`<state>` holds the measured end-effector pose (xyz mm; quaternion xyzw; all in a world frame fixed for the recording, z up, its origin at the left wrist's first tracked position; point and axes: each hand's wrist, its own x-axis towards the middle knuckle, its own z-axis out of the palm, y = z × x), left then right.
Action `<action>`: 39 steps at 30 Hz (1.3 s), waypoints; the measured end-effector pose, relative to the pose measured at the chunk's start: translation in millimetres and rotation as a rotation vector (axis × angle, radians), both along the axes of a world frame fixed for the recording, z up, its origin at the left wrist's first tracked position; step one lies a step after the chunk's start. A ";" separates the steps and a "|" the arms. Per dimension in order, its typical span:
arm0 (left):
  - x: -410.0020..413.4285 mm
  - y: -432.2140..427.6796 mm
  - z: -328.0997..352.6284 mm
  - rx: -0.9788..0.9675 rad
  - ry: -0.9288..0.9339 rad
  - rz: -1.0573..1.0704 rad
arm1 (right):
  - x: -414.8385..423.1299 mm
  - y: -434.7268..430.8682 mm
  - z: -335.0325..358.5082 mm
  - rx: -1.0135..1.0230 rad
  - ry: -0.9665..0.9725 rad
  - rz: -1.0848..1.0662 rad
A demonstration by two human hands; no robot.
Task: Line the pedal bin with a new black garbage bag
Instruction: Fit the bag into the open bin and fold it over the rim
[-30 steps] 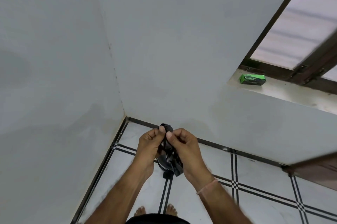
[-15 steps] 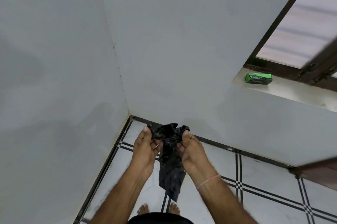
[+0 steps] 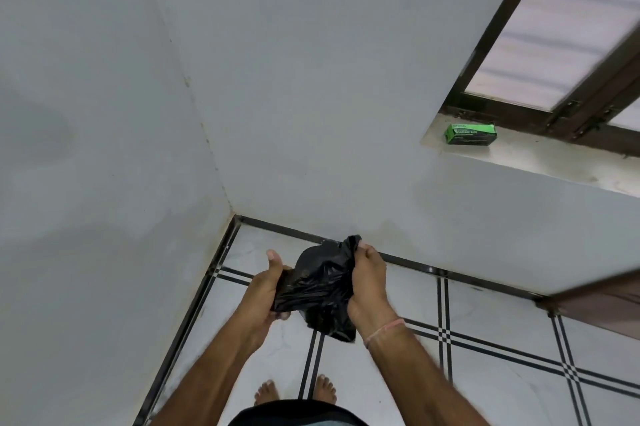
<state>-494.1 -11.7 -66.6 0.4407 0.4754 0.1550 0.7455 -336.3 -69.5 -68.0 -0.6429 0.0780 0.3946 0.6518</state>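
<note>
A crumpled black garbage bag hangs in the air between both hands, partly spread, its lower end drooping toward the floor. My left hand grips its left side, thumb raised. My right hand pinches the bag's upper right edge; a thin band circles that wrist. A dark rounded shape behind the bag's top may be the pedal bin; the bag and hands hide the rest of it.
A green box of garbage bags lies on the window sill at the upper right. Two white walls meet in a corner ahead. My bare feet stand on white floor tiles with black lines. A brown door edge juts in at right.
The hands have moved apart, pulling the bunched bag wider. Its dangling tail has shortened as the bag spreads sideways.
</note>
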 end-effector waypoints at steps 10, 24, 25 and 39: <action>40.5 4.2 17.6 0.237 -0.014 -0.287 | 11.3 -2.1 6.0 0.165 -0.069 0.212; 42.9 -4.2 20.1 -0.059 -0.158 0.220 | 16.7 -0.8 4.4 0.151 -0.639 0.459; 43.1 -3.1 22.3 -0.086 -0.186 0.254 | 12.2 -2.5 8.2 0.241 -0.545 0.564; 34.9 -8.8 10.8 -0.128 -0.226 0.296 | -0.6 -7.2 2.2 0.256 -0.031 0.484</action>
